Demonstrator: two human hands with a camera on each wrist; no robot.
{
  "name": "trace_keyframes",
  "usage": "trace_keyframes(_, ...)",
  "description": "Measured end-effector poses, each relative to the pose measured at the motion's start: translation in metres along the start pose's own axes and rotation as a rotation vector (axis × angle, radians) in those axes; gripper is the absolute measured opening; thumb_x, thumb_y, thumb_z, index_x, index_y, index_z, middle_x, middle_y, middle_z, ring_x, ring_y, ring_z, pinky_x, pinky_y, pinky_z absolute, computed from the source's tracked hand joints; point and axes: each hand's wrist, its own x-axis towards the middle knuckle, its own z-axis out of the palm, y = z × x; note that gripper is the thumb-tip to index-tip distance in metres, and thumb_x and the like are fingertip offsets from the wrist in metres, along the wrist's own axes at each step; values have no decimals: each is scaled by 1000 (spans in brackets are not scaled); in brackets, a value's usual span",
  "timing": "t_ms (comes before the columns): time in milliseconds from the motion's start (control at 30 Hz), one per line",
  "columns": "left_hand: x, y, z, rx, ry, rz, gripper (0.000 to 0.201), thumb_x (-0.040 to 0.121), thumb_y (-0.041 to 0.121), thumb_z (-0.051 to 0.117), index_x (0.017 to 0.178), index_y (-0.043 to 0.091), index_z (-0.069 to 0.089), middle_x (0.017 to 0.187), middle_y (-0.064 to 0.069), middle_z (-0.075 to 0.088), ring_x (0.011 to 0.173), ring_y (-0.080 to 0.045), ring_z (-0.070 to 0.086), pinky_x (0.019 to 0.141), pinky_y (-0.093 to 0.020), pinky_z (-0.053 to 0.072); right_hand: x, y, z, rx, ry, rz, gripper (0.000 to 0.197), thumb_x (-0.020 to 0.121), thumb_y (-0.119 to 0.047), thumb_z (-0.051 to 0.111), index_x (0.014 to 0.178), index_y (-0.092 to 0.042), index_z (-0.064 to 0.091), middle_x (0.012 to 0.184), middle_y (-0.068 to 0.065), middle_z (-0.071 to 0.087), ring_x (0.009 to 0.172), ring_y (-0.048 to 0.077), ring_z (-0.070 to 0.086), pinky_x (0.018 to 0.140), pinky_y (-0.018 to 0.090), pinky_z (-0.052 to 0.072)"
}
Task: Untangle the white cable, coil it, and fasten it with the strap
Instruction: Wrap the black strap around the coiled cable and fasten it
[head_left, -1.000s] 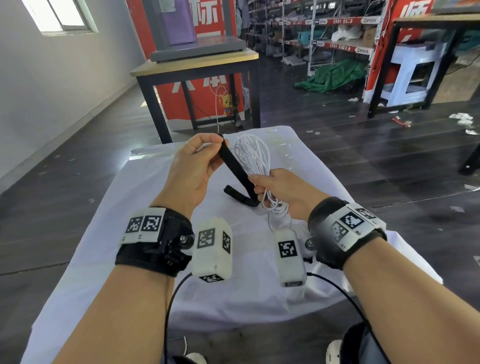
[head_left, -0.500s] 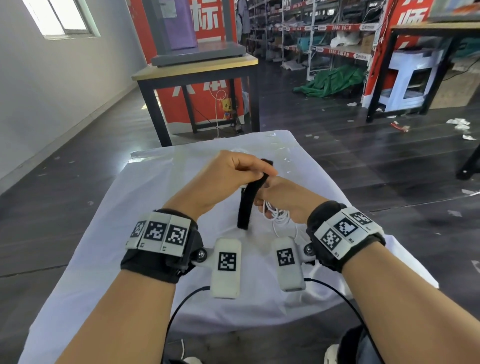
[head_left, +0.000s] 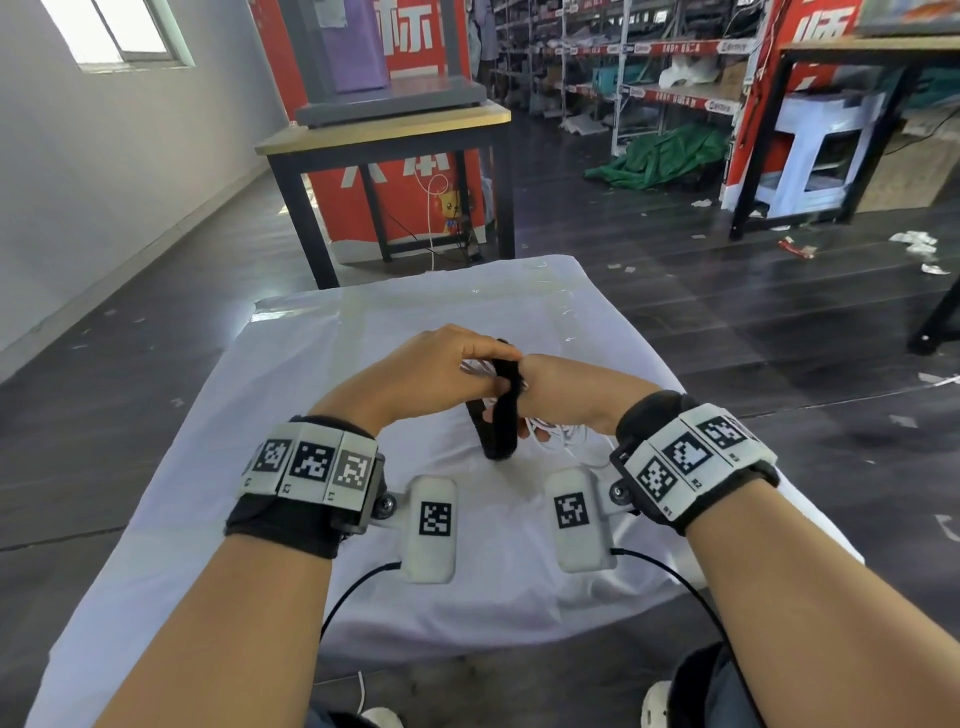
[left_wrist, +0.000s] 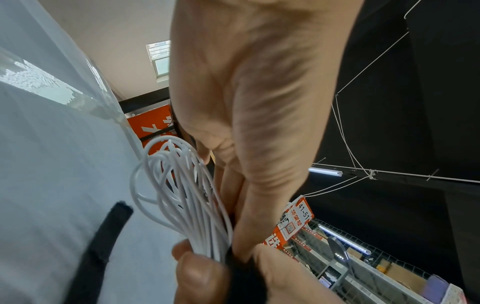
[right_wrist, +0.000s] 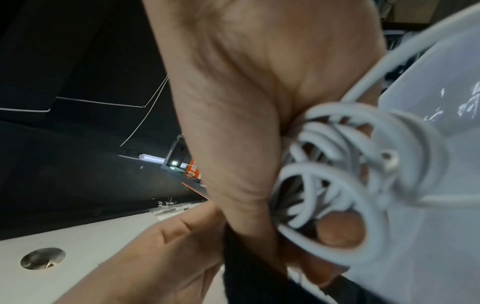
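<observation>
The coiled white cable (left_wrist: 182, 195) is bunched in my right hand (head_left: 550, 389), whose fingers curl round its loops (right_wrist: 324, 174). In the head view only a few strands of the cable (head_left: 558, 436) show below the hands. A black strap (head_left: 504, 415) crosses the bundle where the two hands meet. My left hand (head_left: 467, 364) pinches the strap (right_wrist: 246, 267) against the coil, right beside my right thumb. One loose end of the strap (left_wrist: 98, 246) trails down toward the white cloth. Both hands hover just above the table, touching each other.
The table is covered with a white cloth (head_left: 208, 519) whose edges fall away left and right. Behind it stands a wooden-topped table (head_left: 384, 135) with a red banner beneath. Shelving (head_left: 649, 67) and a green tarp (head_left: 660, 156) lie farther back on the dark floor.
My left hand has swung the strap from up and to the left over onto the coil. Both hands have come together and sunk toward the cloth. The coil is now mostly hidden.
</observation>
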Motion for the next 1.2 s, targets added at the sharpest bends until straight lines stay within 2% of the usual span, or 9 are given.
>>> trace_keyframes(200,0,-5,-4,-15,-74,25,38,84,25,71,120,34,65,110,18,63,106,-2,57,100,-28,43,-1,1,-6,-18,5,-8,36,85,-26,70,110,-7,55,78,6,54,56,15,44,42,18,32)
trace_keyframes(367,-4,-1,-4,111,-111,24,42,85,29,70,125,35,61,122,14,60,108,-4,53,91,-20,39,-5,0,-5,-59,11,-25,28,86,-19,68,104,-12,49,83,6,57,56,11,48,43,16,35)
trace_keyframes(533,-3,-6,-1,316,-140,-12,46,86,28,69,129,25,55,110,5,64,99,-13,57,74,-20,38,-5,-1,-6,-4,28,-38,68,88,-7,57,144,-21,21,77,6,63,53,14,53,43,21,39)
trace_keyframes(633,-3,-8,5,331,-81,-29,36,88,32,66,121,19,59,94,5,61,86,-14,55,63,-17,36,-6,-3,-7,43,25,-69,60,90,-10,57,138,-23,25,67,5,61,50,12,50,43,22,38)
trace_keyframes(834,-2,-10,5,359,5,-12,21,90,27,63,105,12,66,83,-1,62,76,-17,52,65,-27,34,-2,-2,-4,175,13,-40,41,91,-19,59,126,-15,37,80,8,60,63,15,52,56,23,39)
trace_keyframes(967,0,-9,5,439,28,-45,17,91,27,61,80,14,58,65,6,48,68,-14,43,67,-29,30,-1,-2,-1,146,61,-64,29,94,-19,55,119,-12,43,81,7,64,61,11,55,55,21,41)
trace_keyframes(1034,1,-10,5,420,43,-59,19,91,27,62,80,11,59,74,1,53,81,-15,44,73,-28,31,0,-3,0,124,75,-81,20,94,-20,55,111,-13,46,79,4,64,60,11,55,54,21,40)
trace_keyframes(1134,2,-12,7,389,58,-67,29,90,28,63,108,6,63,112,-7,58,124,-20,34,94,-28,29,2,-4,-1,36,78,-102,8,94,-17,52,98,-11,50,76,3,63,59,14,53,52,21,37)
trace_keyframes(1200,2,-13,9,383,45,-66,34,90,30,63,112,4,63,124,-8,56,133,-19,28,101,-29,25,3,-4,0,-23,73,-108,4,93,-14,51,90,-11,51,74,3,62,58,16,51,51,22,36)
